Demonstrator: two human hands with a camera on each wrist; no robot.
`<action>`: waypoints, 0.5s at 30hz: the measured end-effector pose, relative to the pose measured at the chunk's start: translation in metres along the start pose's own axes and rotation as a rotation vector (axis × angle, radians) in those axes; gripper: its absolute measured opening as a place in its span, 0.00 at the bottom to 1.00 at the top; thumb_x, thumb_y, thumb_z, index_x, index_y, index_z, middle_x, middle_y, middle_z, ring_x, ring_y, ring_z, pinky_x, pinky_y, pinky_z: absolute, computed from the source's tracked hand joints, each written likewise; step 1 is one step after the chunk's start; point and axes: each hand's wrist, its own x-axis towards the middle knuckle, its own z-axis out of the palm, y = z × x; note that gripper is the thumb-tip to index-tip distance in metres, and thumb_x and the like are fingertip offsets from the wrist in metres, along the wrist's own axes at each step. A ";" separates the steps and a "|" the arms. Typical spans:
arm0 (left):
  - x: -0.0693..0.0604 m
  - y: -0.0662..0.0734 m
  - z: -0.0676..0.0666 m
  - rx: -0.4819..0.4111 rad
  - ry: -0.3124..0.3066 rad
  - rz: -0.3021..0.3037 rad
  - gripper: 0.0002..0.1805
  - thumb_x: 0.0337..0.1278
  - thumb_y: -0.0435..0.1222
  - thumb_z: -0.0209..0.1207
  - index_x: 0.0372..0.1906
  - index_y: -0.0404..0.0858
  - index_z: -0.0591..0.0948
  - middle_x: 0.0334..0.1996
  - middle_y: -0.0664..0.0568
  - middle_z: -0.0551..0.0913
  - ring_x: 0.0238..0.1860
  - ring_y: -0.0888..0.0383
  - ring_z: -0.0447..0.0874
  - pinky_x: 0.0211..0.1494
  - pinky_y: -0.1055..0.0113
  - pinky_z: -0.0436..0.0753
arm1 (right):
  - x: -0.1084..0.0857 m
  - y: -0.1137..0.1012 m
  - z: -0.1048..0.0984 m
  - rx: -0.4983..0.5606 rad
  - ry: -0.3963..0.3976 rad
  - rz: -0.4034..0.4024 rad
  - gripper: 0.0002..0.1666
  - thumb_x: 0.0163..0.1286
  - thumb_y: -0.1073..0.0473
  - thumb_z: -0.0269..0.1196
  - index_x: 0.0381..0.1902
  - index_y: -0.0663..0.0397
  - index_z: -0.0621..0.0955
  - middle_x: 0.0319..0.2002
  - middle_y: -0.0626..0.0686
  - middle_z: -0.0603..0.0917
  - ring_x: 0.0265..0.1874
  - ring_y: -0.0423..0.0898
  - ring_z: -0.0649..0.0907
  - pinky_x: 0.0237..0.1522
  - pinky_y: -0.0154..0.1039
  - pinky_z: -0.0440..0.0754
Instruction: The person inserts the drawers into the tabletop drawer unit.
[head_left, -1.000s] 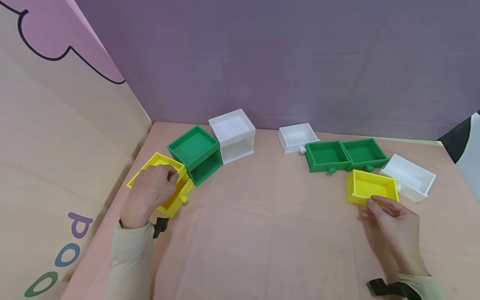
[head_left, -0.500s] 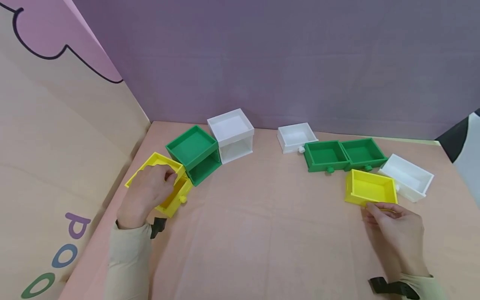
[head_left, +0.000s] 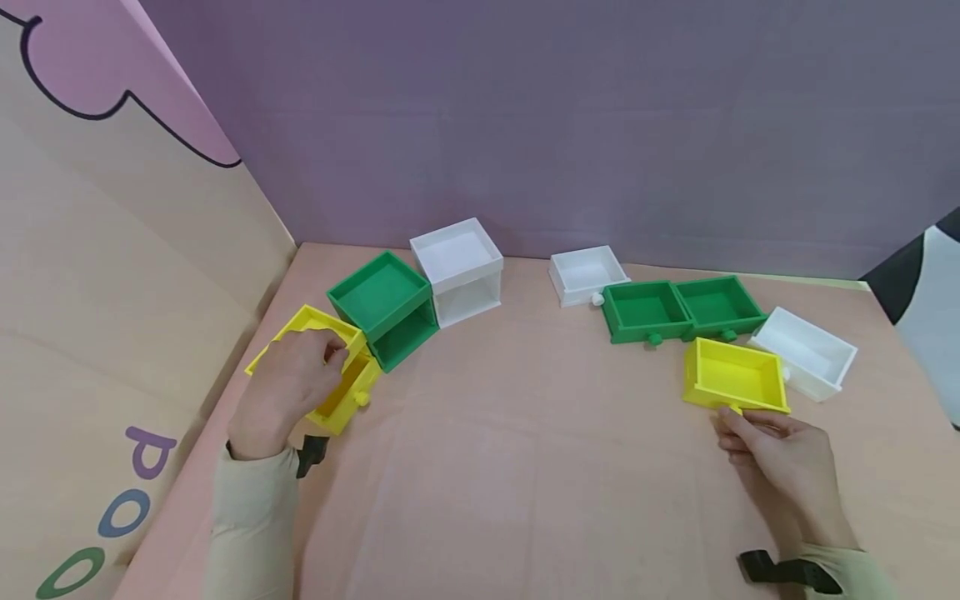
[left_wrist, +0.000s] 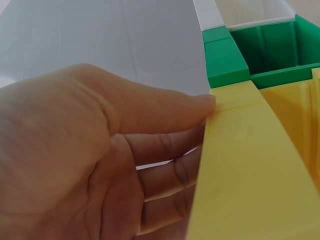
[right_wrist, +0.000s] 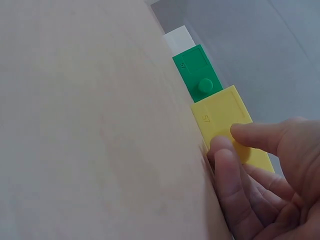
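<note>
At the left, a yellow drawer box (head_left: pixel 317 318) has a lower yellow drawer (head_left: pixel 347 404) with a round knob pulled partly out. My left hand (head_left: pixel 288 383) grips the box's top edge; in the left wrist view the thumb (left_wrist: pixel 170 107) lies against its yellow wall, while the fingertips are hidden. On the right, a loose yellow drawer (head_left: pixel 738 375) stands on the table, its front towards me. My right hand (head_left: pixel 787 454) pinches the knob on that front between thumb and fingers, as the right wrist view (right_wrist: pixel 240 142) of the yellow knob shows.
A green drawer box (head_left: pixel 382 292) and a white one (head_left: pixel 459 254), both with open fronts, adjoin the yellow box. Beyond the loose yellow drawer sit two green drawers (head_left: pixel 648 308) and white drawers (head_left: pixel 588 273) on either side. A grey-purple wall (head_left: pixel 525 125) rises behind.
My right fingers have moved from the yellow drawer's front rim down to its knob. The left hand keeps its grip. The whole view has shifted slightly.
</note>
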 end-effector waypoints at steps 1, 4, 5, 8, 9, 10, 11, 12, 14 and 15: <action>0.000 0.000 0.000 0.000 0.001 0.001 0.12 0.75 0.35 0.55 0.42 0.32 0.87 0.35 0.43 0.87 0.34 0.49 0.80 0.39 0.59 0.81 | 0.001 0.001 0.001 0.023 -0.007 -0.007 0.49 0.75 0.32 0.63 0.73 0.71 0.74 0.31 0.38 0.90 0.27 0.36 0.90 0.32 0.30 0.89; 0.000 0.000 0.000 -0.002 0.004 0.004 0.12 0.75 0.34 0.55 0.42 0.32 0.87 0.35 0.43 0.87 0.34 0.49 0.81 0.39 0.59 0.81 | 0.001 0.003 0.003 0.045 -0.004 -0.009 0.49 0.76 0.33 0.63 0.73 0.70 0.73 0.31 0.35 0.89 0.26 0.35 0.90 0.32 0.29 0.88; 0.000 0.000 0.000 -0.001 0.004 0.004 0.12 0.75 0.34 0.55 0.42 0.32 0.87 0.36 0.43 0.87 0.34 0.49 0.81 0.39 0.59 0.81 | 0.002 0.003 0.003 0.047 -0.002 -0.010 0.48 0.76 0.33 0.63 0.73 0.70 0.74 0.30 0.35 0.89 0.27 0.34 0.90 0.32 0.29 0.88; 0.000 0.000 0.000 -0.002 0.006 0.007 0.13 0.75 0.34 0.55 0.44 0.31 0.87 0.37 0.42 0.88 0.34 0.49 0.81 0.38 0.58 0.82 | 0.003 0.003 0.004 0.059 0.003 -0.014 0.48 0.75 0.33 0.64 0.73 0.69 0.74 0.30 0.34 0.88 0.27 0.35 0.90 0.33 0.30 0.89; 0.000 0.000 0.000 -0.002 0.005 0.004 0.13 0.76 0.34 0.55 0.44 0.31 0.87 0.38 0.42 0.88 0.34 0.49 0.81 0.38 0.59 0.81 | 0.003 0.004 0.005 0.061 0.004 -0.013 0.48 0.75 0.33 0.64 0.73 0.69 0.74 0.30 0.33 0.87 0.27 0.35 0.90 0.33 0.30 0.89; 0.000 0.000 -0.001 -0.003 0.004 0.003 0.13 0.76 0.35 0.55 0.44 0.31 0.87 0.38 0.41 0.88 0.34 0.49 0.81 0.38 0.59 0.82 | 0.004 0.004 0.005 0.064 0.004 -0.011 0.48 0.75 0.33 0.64 0.73 0.69 0.74 0.30 0.33 0.87 0.27 0.34 0.90 0.33 0.30 0.89; 0.000 0.000 -0.001 -0.004 0.003 0.001 0.13 0.76 0.35 0.55 0.45 0.31 0.87 0.39 0.41 0.88 0.34 0.49 0.81 0.39 0.59 0.82 | 0.004 0.004 0.005 0.065 0.005 -0.009 0.48 0.75 0.33 0.64 0.73 0.68 0.74 0.29 0.32 0.86 0.27 0.34 0.90 0.33 0.31 0.89; -0.001 0.000 -0.001 -0.004 0.002 -0.001 0.13 0.76 0.35 0.55 0.45 0.31 0.87 0.39 0.41 0.88 0.34 0.49 0.81 0.39 0.58 0.82 | 0.004 0.004 0.005 0.069 0.005 -0.007 0.48 0.74 0.33 0.65 0.73 0.69 0.74 0.29 0.31 0.86 0.27 0.34 0.90 0.33 0.31 0.89; 0.000 0.000 -0.001 -0.006 -0.001 -0.006 0.13 0.76 0.35 0.55 0.45 0.31 0.87 0.39 0.42 0.88 0.35 0.49 0.81 0.39 0.58 0.82 | 0.004 0.004 0.005 0.077 0.007 -0.007 0.49 0.74 0.33 0.65 0.73 0.69 0.74 0.29 0.32 0.86 0.27 0.35 0.90 0.33 0.31 0.89; -0.001 0.000 -0.001 -0.007 -0.002 -0.008 0.13 0.76 0.35 0.55 0.45 0.32 0.87 0.39 0.42 0.88 0.35 0.49 0.81 0.39 0.59 0.82 | 0.004 0.005 0.005 0.079 0.008 -0.009 0.49 0.74 0.33 0.65 0.73 0.69 0.74 0.29 0.31 0.86 0.27 0.34 0.90 0.33 0.31 0.89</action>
